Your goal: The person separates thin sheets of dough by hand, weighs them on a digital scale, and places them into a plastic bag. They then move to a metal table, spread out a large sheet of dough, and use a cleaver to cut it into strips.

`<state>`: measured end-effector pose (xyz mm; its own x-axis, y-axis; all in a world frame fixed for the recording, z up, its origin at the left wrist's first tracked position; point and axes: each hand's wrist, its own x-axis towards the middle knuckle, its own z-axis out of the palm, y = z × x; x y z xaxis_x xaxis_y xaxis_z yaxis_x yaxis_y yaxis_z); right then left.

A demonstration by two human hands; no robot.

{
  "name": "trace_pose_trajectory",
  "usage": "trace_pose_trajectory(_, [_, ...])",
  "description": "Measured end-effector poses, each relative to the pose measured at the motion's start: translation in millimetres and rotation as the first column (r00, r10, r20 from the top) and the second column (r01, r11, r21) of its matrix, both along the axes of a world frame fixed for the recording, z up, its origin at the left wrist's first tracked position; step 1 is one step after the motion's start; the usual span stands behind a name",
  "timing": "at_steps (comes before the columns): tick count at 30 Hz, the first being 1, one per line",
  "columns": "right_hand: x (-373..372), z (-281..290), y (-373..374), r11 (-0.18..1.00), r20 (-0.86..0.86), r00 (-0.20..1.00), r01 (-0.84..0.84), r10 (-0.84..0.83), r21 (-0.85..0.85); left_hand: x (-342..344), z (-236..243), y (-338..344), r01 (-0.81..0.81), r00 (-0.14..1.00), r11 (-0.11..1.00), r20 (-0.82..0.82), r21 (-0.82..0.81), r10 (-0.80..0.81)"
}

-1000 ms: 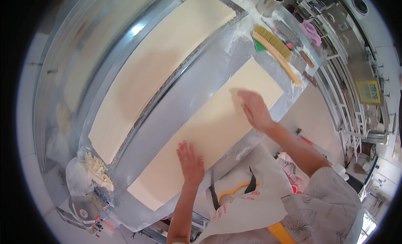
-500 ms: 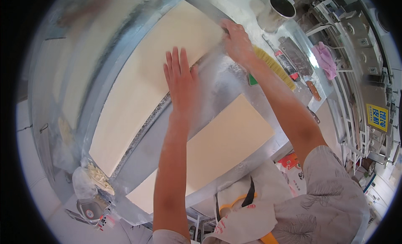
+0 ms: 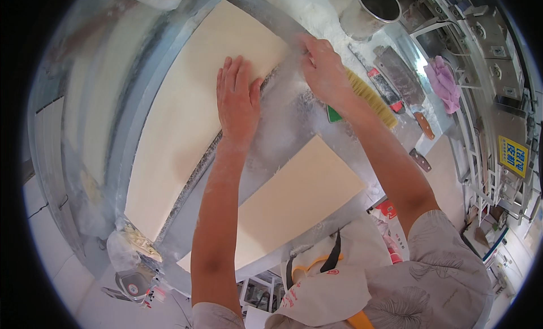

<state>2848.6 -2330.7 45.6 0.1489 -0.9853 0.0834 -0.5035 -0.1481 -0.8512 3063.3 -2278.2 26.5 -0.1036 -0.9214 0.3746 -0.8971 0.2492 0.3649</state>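
A thick, long pale slab of dough sheet (image 3: 175, 120) lies slantwise across the floured steel table. My left hand (image 3: 238, 103) rests flat on its near side, fingers stretched out and thumb a little apart. Just past the slab's far right corner is my right hand (image 3: 327, 72), its fingers bent inward and slightly blurred. Whatever those fingers hold, if anything, is hidden. Nearer my body lies a second, shorter dough sheet (image 3: 300, 187), partly covered by my left forearm.
Beyond my right forearm lie a yellow-bristled brush (image 3: 370, 97), a red-and-black-handled tool (image 3: 386, 89), a cleaver (image 3: 400, 74) and a small knife (image 3: 420, 159). A metal pot (image 3: 367, 15) stands at the far right near loose flour. Dough scraps (image 3: 141, 243) sit by a plastic bag at left.
My left hand has shifted slightly left and away from me, its fingers drawn closer together. My right hand has moved a little right and nearer, off the slab's corner. The view has shifted slightly.
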Motion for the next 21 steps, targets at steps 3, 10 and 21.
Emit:
trace_pose_trajectory(3, [6.0,3.9,-6.0,1.000,-0.001,1.000,0.010,-0.009,0.023,-4.0,2.1,-3.6,-0.010,0.999,1.000,-0.052,0.030,0.012])
trace_pose_trajectory(10, [-60.6,1.9,113.9,0.991,-0.193,0.974,0.100,-0.116,-0.090,6.1,-12.7,5.9,0.030,0.993,0.999,-0.112,0.045,-0.025])
trace_pose_trajectory(21, [-182.7,-9.1,212.6,0.996,-0.425,0.901,0.078,-0.090,-0.046,-49.0,20.5,65.7,-0.020,0.981,0.996,-0.189,0.091,0.037])
